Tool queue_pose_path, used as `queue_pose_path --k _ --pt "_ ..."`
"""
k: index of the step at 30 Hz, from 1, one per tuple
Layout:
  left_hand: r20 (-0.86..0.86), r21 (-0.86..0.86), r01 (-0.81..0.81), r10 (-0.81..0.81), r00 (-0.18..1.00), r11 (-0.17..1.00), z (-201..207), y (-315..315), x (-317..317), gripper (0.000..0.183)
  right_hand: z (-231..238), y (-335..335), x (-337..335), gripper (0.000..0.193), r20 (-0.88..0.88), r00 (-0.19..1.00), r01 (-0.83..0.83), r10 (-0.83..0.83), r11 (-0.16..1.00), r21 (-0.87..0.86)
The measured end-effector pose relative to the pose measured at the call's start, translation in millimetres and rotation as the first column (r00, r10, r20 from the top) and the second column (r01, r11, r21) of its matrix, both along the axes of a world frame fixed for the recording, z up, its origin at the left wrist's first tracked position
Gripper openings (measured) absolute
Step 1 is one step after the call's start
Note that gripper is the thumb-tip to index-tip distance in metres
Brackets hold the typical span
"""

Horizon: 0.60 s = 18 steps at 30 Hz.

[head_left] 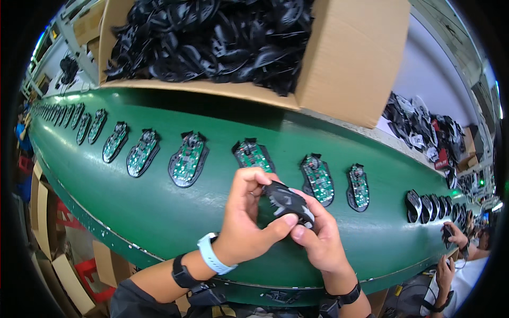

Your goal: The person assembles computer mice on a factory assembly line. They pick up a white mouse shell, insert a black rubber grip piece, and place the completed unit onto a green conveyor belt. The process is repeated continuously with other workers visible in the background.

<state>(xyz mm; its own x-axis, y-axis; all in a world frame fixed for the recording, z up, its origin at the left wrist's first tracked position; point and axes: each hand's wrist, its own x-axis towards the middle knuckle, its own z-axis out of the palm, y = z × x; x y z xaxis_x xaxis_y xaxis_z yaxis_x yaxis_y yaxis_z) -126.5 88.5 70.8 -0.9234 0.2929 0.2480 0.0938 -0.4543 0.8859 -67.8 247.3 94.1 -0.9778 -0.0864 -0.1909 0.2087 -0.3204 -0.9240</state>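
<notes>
A black computer mouse cover with light grey parts along its edge is gripped between my two hands, above the green work surface. My left hand has its fingers at the far left side and its thumb on the near edge. Closed on the right end is my right hand, its thumb close to the left one. Just beyond the hands lie mouse bases with green circuit boards; one base is partly covered by my left fingers, another base sits behind my right hand. A further base lies to the right.
A cardboard box full of black plastic parts stands at the far side. More circuit-board bases line up leftward on the green surface. Assembled-looking mice stand at right, near another person's hands.
</notes>
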Motion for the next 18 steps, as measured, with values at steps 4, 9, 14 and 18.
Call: queue_pose_path --k 4,9,14,18 --pt "-0.322 -0.353 0.064 -0.186 0.928 0.934 8 -18 -17 0.048 -4 17 7 0.075 -0.14 0.99 0.03 0.005 0.968 0.248" --pt "-0.144 -0.143 0.22 -0.241 0.96 0.965 3 -15 -9 0.048 -3 35 12 0.07 -0.305 0.95 0.061 0.061 0.924 0.377" --pt "-0.141 -0.191 0.26 -0.288 0.947 0.947 8 -9 4 0.046 7 43 28 0.062 -0.246 0.969 0.082 0.023 0.91 0.408" --pt "-0.164 -0.147 0.291 -0.313 0.935 0.945 6 -11 11 0.042 17 43 39 0.059 -0.282 0.958 0.122 0.039 0.84 0.53"
